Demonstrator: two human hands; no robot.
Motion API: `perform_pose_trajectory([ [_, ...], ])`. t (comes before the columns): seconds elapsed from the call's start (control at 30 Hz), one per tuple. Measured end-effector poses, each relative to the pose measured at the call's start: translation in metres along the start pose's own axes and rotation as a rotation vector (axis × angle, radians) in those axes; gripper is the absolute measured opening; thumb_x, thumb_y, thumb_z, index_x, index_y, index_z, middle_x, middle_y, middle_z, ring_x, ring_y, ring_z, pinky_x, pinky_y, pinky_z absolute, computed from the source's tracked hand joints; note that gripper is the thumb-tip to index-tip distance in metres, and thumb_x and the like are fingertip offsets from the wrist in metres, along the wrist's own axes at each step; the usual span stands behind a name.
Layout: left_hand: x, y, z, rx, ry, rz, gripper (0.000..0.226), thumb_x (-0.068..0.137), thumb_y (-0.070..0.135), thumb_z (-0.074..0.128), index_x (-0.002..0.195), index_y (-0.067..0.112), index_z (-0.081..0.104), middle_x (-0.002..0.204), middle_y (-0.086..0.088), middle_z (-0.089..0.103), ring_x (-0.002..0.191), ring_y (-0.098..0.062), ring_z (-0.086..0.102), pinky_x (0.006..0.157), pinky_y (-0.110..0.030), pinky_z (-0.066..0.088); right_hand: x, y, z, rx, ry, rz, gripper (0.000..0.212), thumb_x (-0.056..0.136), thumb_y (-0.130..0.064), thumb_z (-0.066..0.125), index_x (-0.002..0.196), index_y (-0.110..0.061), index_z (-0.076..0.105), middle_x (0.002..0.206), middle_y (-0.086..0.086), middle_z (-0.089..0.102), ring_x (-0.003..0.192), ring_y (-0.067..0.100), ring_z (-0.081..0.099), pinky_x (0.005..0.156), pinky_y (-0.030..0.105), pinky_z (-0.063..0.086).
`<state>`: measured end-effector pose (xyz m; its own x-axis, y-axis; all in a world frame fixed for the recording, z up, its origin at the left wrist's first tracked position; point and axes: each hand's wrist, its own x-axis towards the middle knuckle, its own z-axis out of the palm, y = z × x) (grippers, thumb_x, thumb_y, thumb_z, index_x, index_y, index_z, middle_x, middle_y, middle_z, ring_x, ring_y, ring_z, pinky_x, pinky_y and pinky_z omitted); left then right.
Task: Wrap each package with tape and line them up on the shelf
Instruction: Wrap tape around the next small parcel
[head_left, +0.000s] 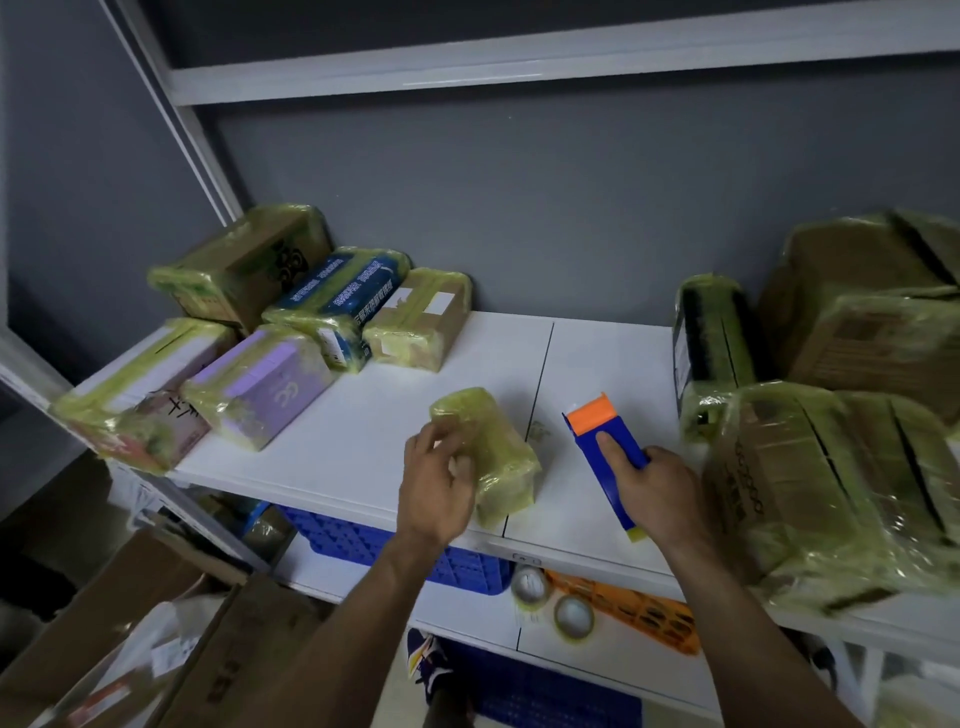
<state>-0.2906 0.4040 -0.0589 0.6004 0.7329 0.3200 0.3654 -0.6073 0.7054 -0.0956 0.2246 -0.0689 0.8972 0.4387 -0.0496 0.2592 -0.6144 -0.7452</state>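
A small package (498, 452) wrapped in yellowish tape lies on the white shelf (363, 431) near its front edge. My left hand (439, 486) curls round the package's left side. My right hand (657, 491) grips a blue tape dispenser (605, 457) with an orange head, which rests on the shelf just right of the package. Several taped packages (260, 338) stand grouped at the shelf's back left. More taped boxes (831, 452) are stacked at the right.
Below the shelf sit a blue crate (415, 551), an orange crate (639, 608) and two tape rolls (550, 600). Open cardboard boxes (156, 649) stand on the floor at the lower left. A grey wall backs the shelving.
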Motion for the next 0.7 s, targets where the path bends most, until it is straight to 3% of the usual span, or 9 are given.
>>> perform_pose_trajectory([
  [0.1,-0.026,-0.002,0.011,-0.028,0.021,0.066,0.044,0.088,0.054,0.067,0.129,0.038,0.064,0.139,0.023,0.043,0.129,0.000,0.034,0.101,-0.011,0.040,-0.002,0.001,0.003,-0.008,0.014,-0.016,0.066,0.086,-0.082,0.051,0.071,-0.017,0.056,0.064,0.000,0.062,0.057,0.019,0.063,0.051,0.029,0.040],
  [0.17,-0.032,-0.005,0.012,0.022,0.002,0.160,0.044,0.086,0.035,0.080,0.128,0.036,0.066,0.138,0.026,0.044,0.128,0.001,0.033,0.102,-0.005,0.032,-0.003,0.003,0.004,0.001,0.005,-0.022,0.067,0.085,-0.082,0.053,0.070,-0.018,0.056,0.062,0.001,0.062,0.056,0.019,0.063,0.051,0.029,0.040],
  [0.27,-0.029,-0.007,0.012,0.013,-0.042,0.154,0.046,0.092,0.007,0.073,0.132,0.029,0.066,0.138,0.022,0.050,0.128,0.002,0.036,0.107,-0.005,0.029,-0.001,0.008,0.004,0.056,-0.010,-0.017,0.068,0.083,-0.081,0.057,0.064,-0.016,0.054,0.055,0.000,0.060,0.050,0.018,0.061,0.050,0.030,0.042],
  [0.37,-0.018,-0.004,0.014,-0.038,-0.097,0.086,0.051,0.094,-0.005,0.065,0.136,0.022,0.064,0.144,0.013,0.051,0.136,-0.003,0.040,0.114,-0.011,0.031,0.001,0.012,0.003,0.074,-0.005,-0.039,0.069,0.083,-0.079,0.059,0.059,-0.015,0.049,0.050,-0.003,0.058,0.041,0.012,0.054,0.048,0.030,0.039],
  [0.5,-0.007,-0.005,0.015,-0.122,-0.177,0.052,0.049,0.099,0.000,0.058,0.143,0.023,0.058,0.151,0.014,0.048,0.147,-0.005,0.034,0.121,-0.025,0.030,0.003,0.010,-0.001,0.104,-0.052,-0.029,0.066,0.084,-0.077,0.062,0.063,-0.015,0.051,0.056,0.003,0.062,0.043,0.012,0.057,0.048,0.029,0.040],
  [0.6,-0.003,-0.004,0.012,-0.019,-0.192,0.039,0.055,0.099,0.012,0.062,0.150,0.028,0.047,0.154,0.013,0.044,0.150,-0.010,0.030,0.124,-0.033,0.027,-0.002,0.012,-0.008,0.192,-0.074,-0.060,0.062,0.086,-0.069,0.066,0.061,-0.016,0.047,0.052,0.005,0.055,0.044,0.015,0.052,0.051,0.031,0.037],
  [0.7,-0.008,0.005,0.006,-0.110,-0.078,0.054,0.054,0.094,0.017,0.070,0.146,0.024,0.054,0.147,0.009,0.053,0.142,-0.008,0.040,0.118,-0.024,0.031,-0.018,0.014,-0.018,0.204,-0.125,-0.153,0.061,0.086,-0.063,0.070,0.059,-0.016,0.044,0.051,0.003,0.045,0.045,0.015,0.044,0.054,0.033,0.033],
])
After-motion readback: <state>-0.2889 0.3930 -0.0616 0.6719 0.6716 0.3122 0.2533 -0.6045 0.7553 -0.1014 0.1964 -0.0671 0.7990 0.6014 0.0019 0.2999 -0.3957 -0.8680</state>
